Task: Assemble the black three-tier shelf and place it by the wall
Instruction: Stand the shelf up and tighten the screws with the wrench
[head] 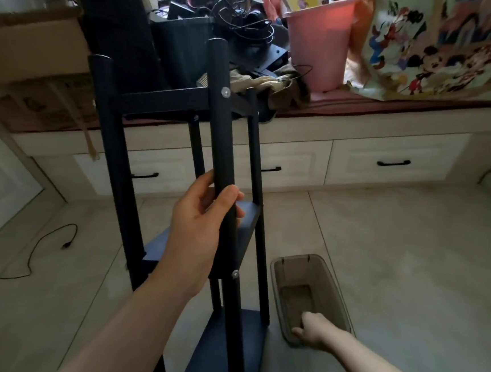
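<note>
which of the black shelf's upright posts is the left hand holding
The left hand grips the near front post, the one closest to the camera with a silver screw head showing. The other black posts stand untouched.

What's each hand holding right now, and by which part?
Left hand grips the black shelf by its near upright post, between the top and middle tiers. Right hand grips the near rim of the translucent bin on the floor.
</note>
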`<action>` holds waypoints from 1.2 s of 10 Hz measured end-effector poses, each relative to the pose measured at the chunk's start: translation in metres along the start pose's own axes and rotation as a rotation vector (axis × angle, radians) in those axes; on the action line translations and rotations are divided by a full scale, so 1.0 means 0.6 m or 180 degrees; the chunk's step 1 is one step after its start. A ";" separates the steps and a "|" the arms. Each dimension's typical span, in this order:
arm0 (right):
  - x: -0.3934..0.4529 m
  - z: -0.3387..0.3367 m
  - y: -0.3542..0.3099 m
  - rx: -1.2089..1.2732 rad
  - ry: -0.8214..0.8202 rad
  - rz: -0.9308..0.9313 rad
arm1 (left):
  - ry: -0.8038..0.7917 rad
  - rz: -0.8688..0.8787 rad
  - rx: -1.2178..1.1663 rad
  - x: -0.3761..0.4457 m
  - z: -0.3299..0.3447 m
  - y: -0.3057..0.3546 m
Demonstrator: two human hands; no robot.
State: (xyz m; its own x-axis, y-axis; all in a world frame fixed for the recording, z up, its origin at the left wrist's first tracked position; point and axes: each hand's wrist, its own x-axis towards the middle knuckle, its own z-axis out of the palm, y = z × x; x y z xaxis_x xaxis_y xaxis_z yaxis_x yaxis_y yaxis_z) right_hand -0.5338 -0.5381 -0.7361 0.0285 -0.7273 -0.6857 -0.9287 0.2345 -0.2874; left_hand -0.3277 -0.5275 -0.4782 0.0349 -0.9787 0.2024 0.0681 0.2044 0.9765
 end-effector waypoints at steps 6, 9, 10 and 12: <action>0.054 0.062 0.047 -0.0577 -0.0229 -0.0102 | 0.0052 -0.0006 0.0098 -0.019 0.023 0.000; 0.125 0.121 0.058 -0.1383 -0.0119 -0.0639 | 0.0168 0.0084 0.0037 -0.023 0.037 -0.004; 0.124 0.120 0.054 -0.0649 -0.0261 -0.0342 | 0.0211 0.0103 0.0021 -0.024 0.038 -0.006; 0.118 0.114 0.051 -0.0660 -0.0124 -0.0288 | 0.0204 0.0056 -0.0135 -0.020 0.035 -0.006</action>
State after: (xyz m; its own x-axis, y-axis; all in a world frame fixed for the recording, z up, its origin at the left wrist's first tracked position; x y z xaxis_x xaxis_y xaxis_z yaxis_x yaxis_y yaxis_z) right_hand -0.5352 -0.5385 -0.8393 0.1256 -0.7130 -0.6898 -0.9777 0.0291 -0.2080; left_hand -0.3494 -0.5169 -0.4828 0.1002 -0.9719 0.2129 0.1092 0.2234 0.9686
